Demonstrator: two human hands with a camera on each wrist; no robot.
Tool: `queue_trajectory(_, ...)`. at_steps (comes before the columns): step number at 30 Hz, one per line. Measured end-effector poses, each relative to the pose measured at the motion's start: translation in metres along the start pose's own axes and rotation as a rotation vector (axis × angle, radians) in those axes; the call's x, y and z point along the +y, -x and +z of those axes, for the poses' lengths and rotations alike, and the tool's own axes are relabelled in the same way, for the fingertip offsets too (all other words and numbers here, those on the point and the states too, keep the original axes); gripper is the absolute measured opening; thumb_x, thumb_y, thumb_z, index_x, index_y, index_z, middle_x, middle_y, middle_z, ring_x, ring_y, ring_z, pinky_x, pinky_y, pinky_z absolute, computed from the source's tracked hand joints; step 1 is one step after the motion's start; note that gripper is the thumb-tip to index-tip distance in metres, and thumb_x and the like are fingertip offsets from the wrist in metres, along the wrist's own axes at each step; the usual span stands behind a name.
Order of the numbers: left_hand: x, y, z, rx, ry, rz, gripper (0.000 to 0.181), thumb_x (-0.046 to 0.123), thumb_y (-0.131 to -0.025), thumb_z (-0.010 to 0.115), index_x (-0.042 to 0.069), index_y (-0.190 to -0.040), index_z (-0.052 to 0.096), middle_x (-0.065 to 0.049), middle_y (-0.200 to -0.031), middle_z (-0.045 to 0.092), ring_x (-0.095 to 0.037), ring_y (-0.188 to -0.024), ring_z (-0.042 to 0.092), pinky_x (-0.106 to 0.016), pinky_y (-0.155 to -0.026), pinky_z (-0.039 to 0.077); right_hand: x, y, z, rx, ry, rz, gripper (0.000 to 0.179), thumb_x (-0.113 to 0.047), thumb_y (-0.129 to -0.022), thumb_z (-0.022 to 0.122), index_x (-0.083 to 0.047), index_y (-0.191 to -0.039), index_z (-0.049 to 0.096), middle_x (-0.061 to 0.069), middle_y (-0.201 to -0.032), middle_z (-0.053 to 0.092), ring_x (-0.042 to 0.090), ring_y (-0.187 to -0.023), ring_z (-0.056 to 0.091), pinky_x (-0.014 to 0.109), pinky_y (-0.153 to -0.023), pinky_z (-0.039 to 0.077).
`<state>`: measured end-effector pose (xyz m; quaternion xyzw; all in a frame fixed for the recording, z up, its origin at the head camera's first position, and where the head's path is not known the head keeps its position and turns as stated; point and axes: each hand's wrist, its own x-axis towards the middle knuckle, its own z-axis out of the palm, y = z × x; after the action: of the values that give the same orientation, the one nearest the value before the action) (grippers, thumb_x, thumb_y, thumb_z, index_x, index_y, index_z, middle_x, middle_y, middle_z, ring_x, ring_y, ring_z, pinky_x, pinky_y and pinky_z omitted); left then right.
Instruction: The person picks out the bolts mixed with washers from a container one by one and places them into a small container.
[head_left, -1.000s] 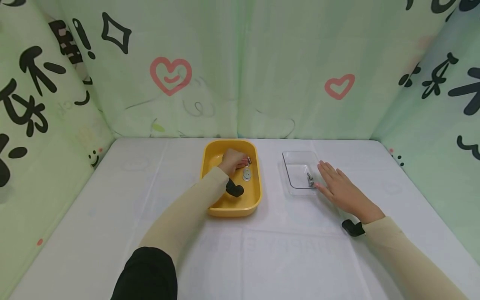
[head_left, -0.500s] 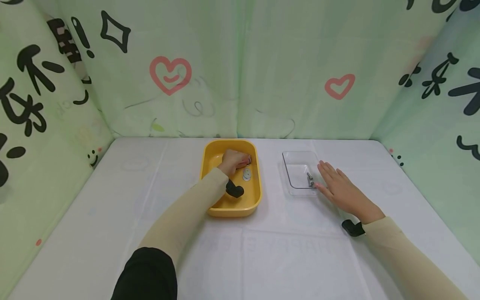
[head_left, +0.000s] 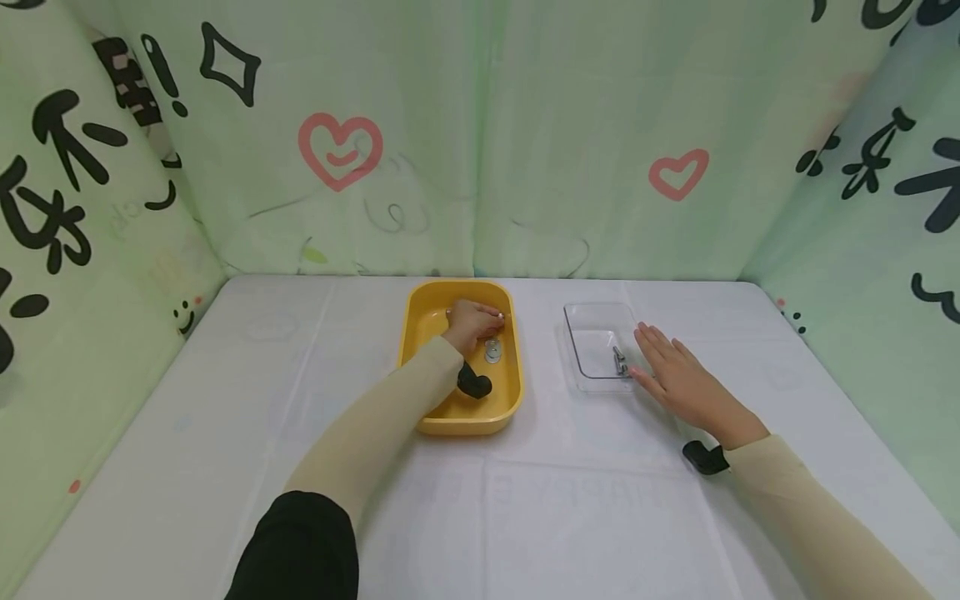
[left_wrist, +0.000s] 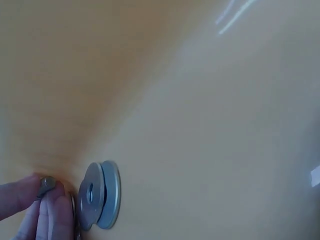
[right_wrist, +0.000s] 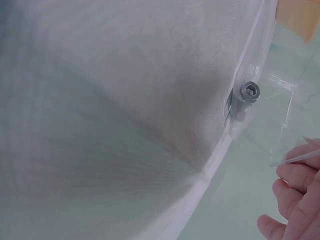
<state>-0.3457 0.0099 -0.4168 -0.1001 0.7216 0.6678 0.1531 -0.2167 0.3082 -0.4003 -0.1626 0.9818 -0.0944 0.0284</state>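
Observation:
In the head view my left hand [head_left: 472, 323] is inside the yellow tray [head_left: 466, 427]. Its thumb and fingertips pinch a small metal bolt [left_wrist: 47, 185], mostly hidden by the fingers. Flat round washers [left_wrist: 92, 197] lie overlapping on the tray floor just beside those fingers. My right hand [head_left: 686, 383], fingers straight, rests against the right side of a clear plastic box [head_left: 588, 377]. Inside that box, near its front right corner, lie metal bolts [head_left: 620, 361]; a socket head bolt [right_wrist: 250, 92] shows in the right wrist view.
A white cloth [head_left: 525, 517] covers the table. Green printed curtains [head_left: 570, 142] enclose it at the back and both sides. The tray and the box stand apart, with a strip of cloth between them.
My left hand has turned and shifted slightly; the metal piece that showed beside its fingertips is now mostly covered by them. The right hand and the clear box have stayed put.

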Motion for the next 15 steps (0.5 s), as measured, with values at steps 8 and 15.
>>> queue_trajectory(8, -0.0002, 0.0011, 0.0019, 0.007, 0.001, -0.019, 0.02, 0.002, -0.083, 0.069, -0.005, -0.102, 0.07, -0.019, -0.107, 0.07, -0.024, -0.095, 0.07, -0.03, -0.083, 0.057, -0.0009, 0.0004, 0.0005, 0.002, 0.002, 0.01, 0.071, -0.037, -0.1, 0.041, 0.005, -0.148, 0.01, 0.026, -0.155, 0.014, 0.039, -0.144, 0.01, 0.057, -0.117, 0.009)
queue_trajectory(15, -0.0012, -0.0009, 0.0004, -0.007, 0.012, -0.004, 0.022, 0.003, -0.082, 0.07, -0.005, -0.103, 0.07, -0.019, -0.108, 0.069, -0.024, -0.095, 0.07, -0.03, -0.082, 0.057, -0.0018, 0.0003, -0.0004, 0.004, 0.003, 0.003, 0.071, -0.037, -0.1, 0.04, 0.005, -0.148, 0.01, 0.027, -0.154, 0.014, 0.04, -0.144, 0.011, 0.058, -0.117, 0.01)
